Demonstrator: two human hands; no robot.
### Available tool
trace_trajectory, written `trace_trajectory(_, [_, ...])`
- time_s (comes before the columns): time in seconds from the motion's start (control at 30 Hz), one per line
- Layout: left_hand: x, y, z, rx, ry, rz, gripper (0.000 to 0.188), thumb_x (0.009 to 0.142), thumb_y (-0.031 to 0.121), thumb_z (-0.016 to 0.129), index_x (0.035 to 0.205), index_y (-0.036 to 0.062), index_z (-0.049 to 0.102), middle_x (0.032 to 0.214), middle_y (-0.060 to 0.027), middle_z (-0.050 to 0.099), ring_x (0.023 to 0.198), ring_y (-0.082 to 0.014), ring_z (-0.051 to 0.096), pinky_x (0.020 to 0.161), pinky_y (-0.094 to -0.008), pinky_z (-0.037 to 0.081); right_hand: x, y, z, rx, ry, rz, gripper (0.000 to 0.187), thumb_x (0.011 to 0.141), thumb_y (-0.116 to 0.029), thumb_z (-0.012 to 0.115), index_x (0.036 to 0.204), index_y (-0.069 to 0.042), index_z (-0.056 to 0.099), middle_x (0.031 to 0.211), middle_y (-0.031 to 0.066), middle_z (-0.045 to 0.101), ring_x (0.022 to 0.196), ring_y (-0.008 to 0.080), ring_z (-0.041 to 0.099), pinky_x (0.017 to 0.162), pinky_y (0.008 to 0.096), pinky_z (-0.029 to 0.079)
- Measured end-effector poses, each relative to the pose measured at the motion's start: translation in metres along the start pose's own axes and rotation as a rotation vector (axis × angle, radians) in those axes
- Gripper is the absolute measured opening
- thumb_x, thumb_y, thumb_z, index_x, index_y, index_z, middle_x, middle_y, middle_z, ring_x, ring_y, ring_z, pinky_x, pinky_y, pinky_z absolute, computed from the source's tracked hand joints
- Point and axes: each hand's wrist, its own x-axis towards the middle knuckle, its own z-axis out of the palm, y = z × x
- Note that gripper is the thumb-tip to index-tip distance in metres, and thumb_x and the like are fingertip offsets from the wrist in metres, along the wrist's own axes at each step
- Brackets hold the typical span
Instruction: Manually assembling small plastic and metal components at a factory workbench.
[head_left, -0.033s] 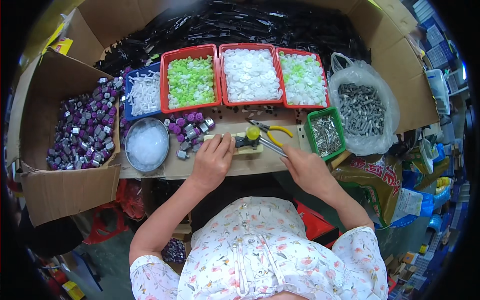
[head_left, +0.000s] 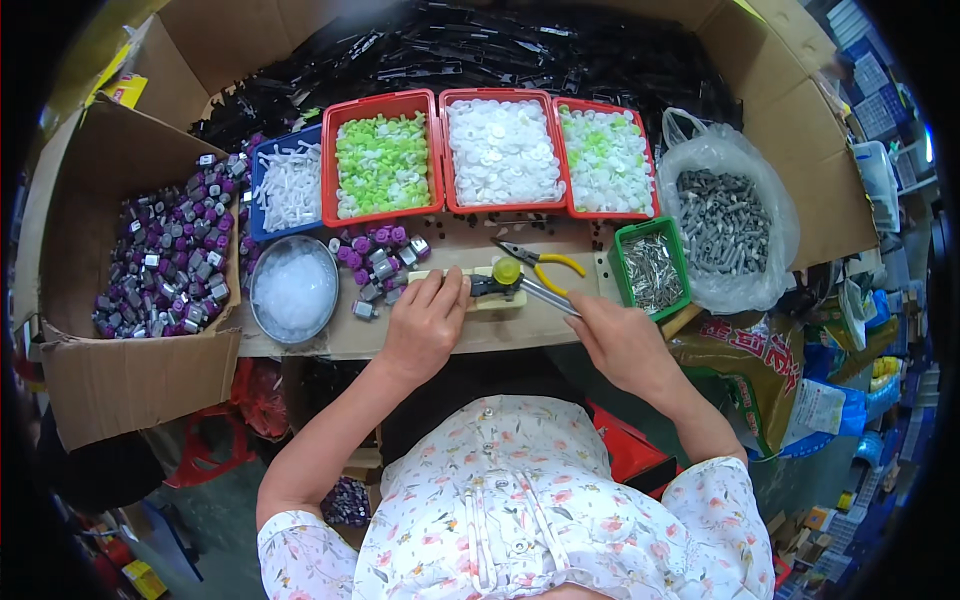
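Observation:
My left hand [head_left: 425,318] is closed, its fingertips pinching the left end of a small black part [head_left: 488,285]. That part lies on a cream-coloured block [head_left: 508,299] on the cardboard work surface. My right hand [head_left: 626,345] is wrapped round the metal handle of a small hammer [head_left: 545,293] with a round yellow head. The head is over the black part's right end; whether the two touch I cannot tell. Just beyond lie pliers [head_left: 555,262] with yellow handles. Several purple-and-grey small parts [head_left: 380,262] sit left of the block.
Behind stand red trays [head_left: 443,165] of green and white plastic pieces and a blue tray [head_left: 262,234]. A metal bowl [head_left: 262,325] is at left, beside a cardboard box [head_left: 140,365]. At right are a green basket [head_left: 683,262] of metal pins and a plastic bag [head_left: 785,235] of grey parts.
The hammer's yellow head is slightly lower, and my right hand has shifted a little to the right. My left hand stays in place.

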Motion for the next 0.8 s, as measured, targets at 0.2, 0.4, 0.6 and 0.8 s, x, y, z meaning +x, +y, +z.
trace_trajectory(0.2, [0.003,0.0,-0.001,0.01,0.005,0.005,0.034,0.077,0.007,0.073,0.108,-0.0052,0.066,0.111,-0.0156,0.065,0.099,-0.0301,0.064,0.079,-0.0392,0.053,-0.003,-0.003,0.009,0.001,0.041,-0.017,0.023,0.095,-0.016,0.059,0.114,-0.004,0.054,0.076,0.0182,0.062,0.066,0.0382,0.065,0.056,0.0476,0.051])
trace_trajectory(0.4, [0.002,0.0,0.0,0.024,0.008,0.012,0.033,0.076,0.006,0.073,0.106,-0.0052,0.066,0.111,-0.015,0.065,0.099,-0.0298,0.064,0.079,-0.039,0.053,-0.007,-0.011,-0.006,0.078,0.083,0.003,0.025,0.093,-0.011,0.062,0.116,-0.003,0.057,0.083,0.021,0.064,0.071,0.041,0.064,0.061,0.0494,0.051])
trace_trajectory(0.6, [-0.002,0.001,0.002,0.016,0.01,0.012,0.032,0.077,0.006,0.073,0.106,-0.0049,0.067,0.111,-0.0146,0.065,0.1,-0.0293,0.064,0.08,-0.0384,0.053,-0.005,-0.003,0.005,-0.033,-0.087,0.064,0.025,0.092,-0.008,0.063,0.116,-0.001,0.06,0.084,0.0219,0.065,0.072,0.0398,0.065,0.061,0.0444,0.052])
trace_trajectory(0.8, [0.002,0.0,0.0,0.023,0.006,0.01,0.032,0.076,0.006,0.073,0.106,-0.0047,0.067,0.11,-0.015,0.066,0.098,-0.0291,0.064,0.08,-0.0387,0.053,-0.013,0.001,-0.001,0.112,0.235,0.01,0.025,0.094,-0.012,0.062,0.117,-0.001,0.059,0.085,0.0227,0.065,0.074,0.0397,0.065,0.062,0.045,0.052])
